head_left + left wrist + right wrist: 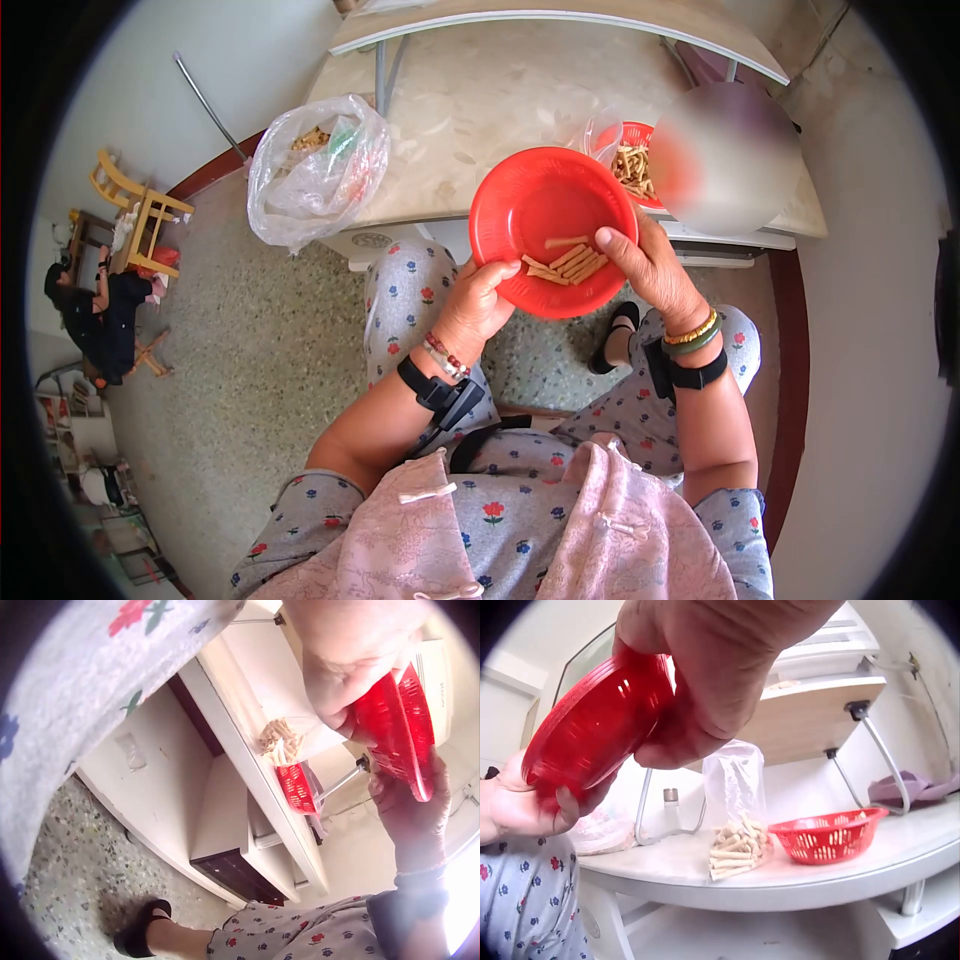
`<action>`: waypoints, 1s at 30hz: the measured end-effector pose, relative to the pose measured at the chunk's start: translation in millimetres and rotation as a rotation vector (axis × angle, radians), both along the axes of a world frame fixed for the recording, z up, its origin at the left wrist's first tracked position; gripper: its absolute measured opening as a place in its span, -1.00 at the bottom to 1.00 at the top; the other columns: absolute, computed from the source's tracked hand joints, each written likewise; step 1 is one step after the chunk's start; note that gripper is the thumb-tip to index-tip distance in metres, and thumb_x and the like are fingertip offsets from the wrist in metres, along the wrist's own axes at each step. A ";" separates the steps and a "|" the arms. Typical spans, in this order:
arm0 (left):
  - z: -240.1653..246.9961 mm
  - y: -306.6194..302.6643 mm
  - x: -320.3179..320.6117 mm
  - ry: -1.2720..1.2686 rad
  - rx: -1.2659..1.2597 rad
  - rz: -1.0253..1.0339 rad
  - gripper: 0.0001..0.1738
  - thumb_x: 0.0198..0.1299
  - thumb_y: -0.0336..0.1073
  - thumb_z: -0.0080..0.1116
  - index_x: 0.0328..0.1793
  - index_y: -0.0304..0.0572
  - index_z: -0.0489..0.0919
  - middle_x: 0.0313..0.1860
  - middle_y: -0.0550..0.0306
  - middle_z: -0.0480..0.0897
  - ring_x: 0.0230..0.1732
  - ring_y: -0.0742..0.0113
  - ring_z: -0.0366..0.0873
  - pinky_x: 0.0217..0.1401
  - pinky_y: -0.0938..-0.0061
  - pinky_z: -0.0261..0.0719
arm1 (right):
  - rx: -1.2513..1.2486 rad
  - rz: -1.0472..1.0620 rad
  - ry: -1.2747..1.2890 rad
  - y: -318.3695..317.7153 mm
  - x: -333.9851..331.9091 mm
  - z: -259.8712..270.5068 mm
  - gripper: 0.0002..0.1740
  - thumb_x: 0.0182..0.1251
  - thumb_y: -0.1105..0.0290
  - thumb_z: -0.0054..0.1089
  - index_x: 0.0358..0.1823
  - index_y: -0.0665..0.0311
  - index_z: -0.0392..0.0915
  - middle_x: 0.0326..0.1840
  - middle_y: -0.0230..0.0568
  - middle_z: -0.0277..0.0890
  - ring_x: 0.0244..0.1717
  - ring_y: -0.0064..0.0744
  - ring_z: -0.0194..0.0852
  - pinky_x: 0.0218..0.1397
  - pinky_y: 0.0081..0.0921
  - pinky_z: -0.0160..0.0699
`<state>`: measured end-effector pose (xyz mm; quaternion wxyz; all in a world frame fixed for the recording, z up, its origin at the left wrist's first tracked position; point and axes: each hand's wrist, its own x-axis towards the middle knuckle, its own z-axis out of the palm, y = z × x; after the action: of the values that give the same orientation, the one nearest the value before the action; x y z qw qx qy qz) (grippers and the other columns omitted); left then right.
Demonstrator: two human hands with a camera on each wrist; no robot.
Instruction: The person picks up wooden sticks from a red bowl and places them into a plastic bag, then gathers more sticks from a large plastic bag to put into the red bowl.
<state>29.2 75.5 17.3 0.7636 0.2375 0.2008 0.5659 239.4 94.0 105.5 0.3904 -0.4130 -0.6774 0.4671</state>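
A red plastic bowl (550, 195) is held over the lap, tilted so that its inside faces the head camera. Several short tan sticks (575, 262) lie along its near inner side, and one of them is blurred. My left hand (478, 300) grips the near left rim, thumb on top and fingers underneath. On the right side my right hand (655, 265) holds the rim, its thumb reaching inside above the sticks. Slots show in the red wall (394, 724) in the left wrist view. Most fingers of both hands are hidden beneath the bowl in the head view.
On the table (480, 100), a slotted red basket (829, 838) stands beside a clear bag of pale sticks (739, 844). A larger plastic bag (320, 170) lies at the left table edge. A raised shelf (560, 18) spans the back. Another person (95, 310) sits far left.
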 end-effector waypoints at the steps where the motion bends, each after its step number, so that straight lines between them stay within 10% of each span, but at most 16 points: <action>1: 0.8 0.2 2.2 0.004 -0.041 -0.007 -0.47 0.09 -0.49 0.01 0.26 -0.27 0.33 0.15 0.07 0.48 0.20 0.20 0.42 0.29 0.25 0.37 | -0.115 -0.035 0.015 2.1 0.8 -1.7 -0.34 0.25 0.11 0.13 0.26 0.41 0.27 0.11 0.01 0.44 0.16 -0.27 0.39 0.23 -0.40 0.32; 6: 12.6 -2.8 -1.2 0.014 0.057 0.077 -0.49 0.09 -0.49 0.00 0.24 -0.29 0.35 0.11 0.01 0.51 0.17 0.16 0.45 0.27 0.23 0.38 | 0.274 -0.002 0.040 -8.0 -7.4 8.2 -0.33 0.33 0.07 0.06 0.27 0.45 0.24 0.13 0.01 0.42 0.17 -0.29 0.36 0.22 -0.41 0.32; 18: -8.6 5.6 -1.7 -0.016 -0.060 0.028 -0.53 0.14 -0.46 0.02 0.23 -0.28 0.35 0.10 0.02 0.49 0.15 0.20 0.45 0.25 0.27 0.40 | -0.394 -0.202 0.076 4.5 -12.5 -18.2 -0.42 0.36 0.09 0.02 0.21 0.43 0.32 -0.03 -0.24 0.46 -0.04 -0.48 0.35 0.06 -0.51 0.36; 30: -3.3 -0.9 -8.5 0.258 0.086 0.180 -0.48 0.30 -0.29 -0.02 0.35 -0.30 0.22 0.27 0.01 0.39 0.29 0.20 0.33 0.36 0.29 0.26 | -0.256 -0.163 -0.006 12.5 -4.9 -44.3 -0.43 0.33 0.11 0.08 0.15 0.47 0.35 -0.10 -0.19 0.52 -0.13 -0.49 0.43 -0.04 -0.52 0.45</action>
<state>20.7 74.6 14.0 0.6667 0.3217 0.2933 0.6050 234.5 106.6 61.2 0.3692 -0.5146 -0.5778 0.5149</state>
